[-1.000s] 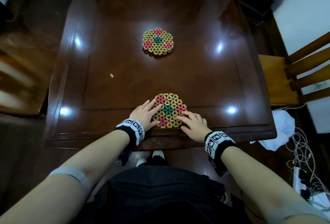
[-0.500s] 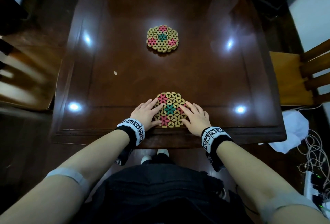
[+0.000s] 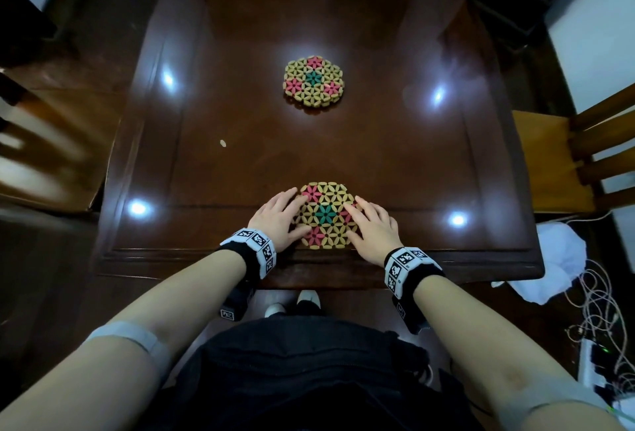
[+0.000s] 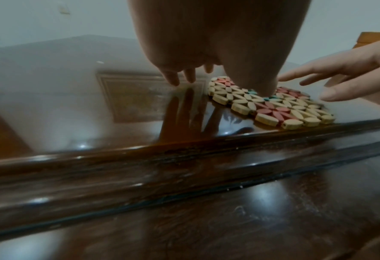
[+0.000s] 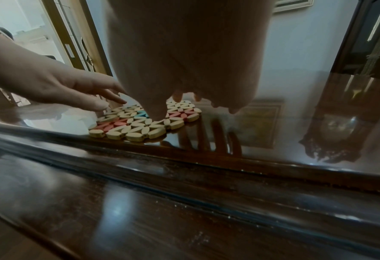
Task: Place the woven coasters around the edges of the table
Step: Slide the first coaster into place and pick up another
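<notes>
Beaded wooden near coaster (image 3: 324,215) lies lower centre, nudged slightly closer to the table (image 3: 378,155) rim; left hand (image 3: 276,219) and right hand (image 3: 372,229) press it, fingers straight. Far coaster (image 3: 313,84) (centre) awaits moving.

No legible text, numbers or brands in any view. Black-and-white square marker patterns on the wristbands (image 3: 253,248), lower centre of head view; not readable as characters.

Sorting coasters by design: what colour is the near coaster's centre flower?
Teal-green, on the near coaster; head view shows it best.
</notes>
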### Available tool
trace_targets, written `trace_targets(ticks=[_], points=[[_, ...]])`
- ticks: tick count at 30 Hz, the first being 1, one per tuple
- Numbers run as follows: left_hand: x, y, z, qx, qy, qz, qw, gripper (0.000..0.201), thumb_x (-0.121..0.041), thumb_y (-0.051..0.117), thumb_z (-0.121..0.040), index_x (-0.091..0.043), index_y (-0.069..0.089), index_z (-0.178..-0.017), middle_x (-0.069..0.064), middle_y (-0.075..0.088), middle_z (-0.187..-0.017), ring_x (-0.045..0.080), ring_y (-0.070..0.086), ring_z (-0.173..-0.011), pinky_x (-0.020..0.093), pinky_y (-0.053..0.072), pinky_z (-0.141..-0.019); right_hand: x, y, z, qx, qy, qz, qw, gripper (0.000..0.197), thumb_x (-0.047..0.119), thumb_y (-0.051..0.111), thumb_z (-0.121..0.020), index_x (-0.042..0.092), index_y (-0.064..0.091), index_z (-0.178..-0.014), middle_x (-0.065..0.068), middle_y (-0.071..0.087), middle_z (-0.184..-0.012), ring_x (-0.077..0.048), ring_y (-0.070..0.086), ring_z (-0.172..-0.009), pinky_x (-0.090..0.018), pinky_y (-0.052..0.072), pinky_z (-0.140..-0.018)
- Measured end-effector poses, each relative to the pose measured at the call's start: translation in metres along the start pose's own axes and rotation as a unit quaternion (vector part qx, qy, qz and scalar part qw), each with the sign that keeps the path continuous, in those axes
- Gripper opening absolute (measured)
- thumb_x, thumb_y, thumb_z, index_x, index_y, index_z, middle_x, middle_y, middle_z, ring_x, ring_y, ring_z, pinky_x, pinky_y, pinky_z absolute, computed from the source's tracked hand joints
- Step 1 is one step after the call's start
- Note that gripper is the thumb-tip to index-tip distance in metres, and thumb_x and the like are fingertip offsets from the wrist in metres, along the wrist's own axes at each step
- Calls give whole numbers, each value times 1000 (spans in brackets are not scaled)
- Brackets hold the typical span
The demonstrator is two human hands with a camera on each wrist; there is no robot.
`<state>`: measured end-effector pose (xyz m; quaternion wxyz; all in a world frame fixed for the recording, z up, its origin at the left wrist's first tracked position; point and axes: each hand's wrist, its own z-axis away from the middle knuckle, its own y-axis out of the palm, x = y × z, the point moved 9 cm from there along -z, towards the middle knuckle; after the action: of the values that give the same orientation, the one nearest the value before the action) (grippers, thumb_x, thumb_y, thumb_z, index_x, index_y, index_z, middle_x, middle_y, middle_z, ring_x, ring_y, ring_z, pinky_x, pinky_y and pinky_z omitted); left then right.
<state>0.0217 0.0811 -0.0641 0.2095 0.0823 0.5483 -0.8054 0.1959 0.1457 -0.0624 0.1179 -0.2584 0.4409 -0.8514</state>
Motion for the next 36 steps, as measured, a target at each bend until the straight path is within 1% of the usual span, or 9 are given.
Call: trace_targets(ticks=[3, 6, 8, 13, 18, 24, 28, 32, 36], points=[[9, -14, 5, -41, -17, 44, 998, 55, -46, 48, -92, -25, 35, -141, 2, 34, -151, 24, 31, -139, 40, 32, -112, 6, -6, 4, -6, -3, -1, 1000, 56, 31, 45, -96, 33, 23, -147, 6, 12, -160, -23, 9, -146, -48, 14, -116], [18, -36, 10, -79, -9, 71, 994, 37, -31, 47, -93, -23, 51, -128, 2, 59, -129, 22, 50, -123, 38, 42, -102, 18, -14, 4, -17, -6, 2, 1000, 52, 27, 46, -94, 29, 31, -144, 4, 19, -157, -24, 14, -143, -47, 16, -115], [23, -51, 14, -101, -2, 75, 992, 30, -27, 47, -92, -22, 58, -120, 1, 65, -120, 21, 55, -117, 37, 44, -98, 31, -19, -1, -22, -16, 7, 1000, 47, 25, 46, -93, 27, 40, -139, 4, 26, -154, -24, 17, -141, -46, 17, -114], [50, -77, 19, -91, -3, 76, 993, 26, -27, 45, -93, -24, 63, -111, -1, 66, -117, 21, 56, -115, 38, 45, -95, 81, -25, -20, -35, -39, -5, 999, 35, 22, 44, -93, 28, 58, -124, 8, 51, -140, -20, 27, -138, -43, 21, -112], [106, -95, 30, -37, 6, 50, 998, 24, -28, 46, -91, -26, 64, -107, -4, 64, -117, 18, 54, -114, 36, 45, -94, 146, -26, -37, -96, -30, -11, 995, 27, 21, 46, -90, 31, 66, -106, 12, 60, -125, -17, 34, -129, -40, 25, -106], [203, -126, 70, -11, 51, 50, 997, 23, -30, 45, -90, -32, 64, -103, -7, 65, -114, 16, 58, -109, 36, 49, -90, 260, 15, -53, -99, 8, -68, 993, 28, 22, 47, -91, 30, 65, -112, 6, 61, -125, -20, 36, -130, -39, 28, -103], [254, -141, 98, 7, 73, 36, 997, 24, -30, 44, -90, -32, 63, -105, -8, 65, -113, 16, 59, -105, 33, 49, -85, 315, 48, -58, -60, 38, -133, 989, 28, 27, 45, -91, 34, 64, -110, 2, 66, -119, -22, 53, -119, -39, 41, -102], [291, -146, 107, 34, 65, 39, 997, 23, -31, 44, -90, -32, 64, -102, -6, 67, -105, 17, 63, -97, 37, 53, -82, 353, 61, -57, -27, 59, -212, 975, 30, 21, 43, -92, 27, 60, -117, 6, 71, -105, -17, 62, -104, -36, 48, -95], [295, -153, 91, 55, 80, 43, 994, 24, -31, 42, -90, -32, 63, -102, -6, 66, -98, 15, 63, -87, 39, 56, -79, 352, 58, -54, -33, 87, -239, 966, 30, 20, 44, -91, 26, 59, -116, 8, 70, -98, -15, 64, -98, -38, 50, -94]])
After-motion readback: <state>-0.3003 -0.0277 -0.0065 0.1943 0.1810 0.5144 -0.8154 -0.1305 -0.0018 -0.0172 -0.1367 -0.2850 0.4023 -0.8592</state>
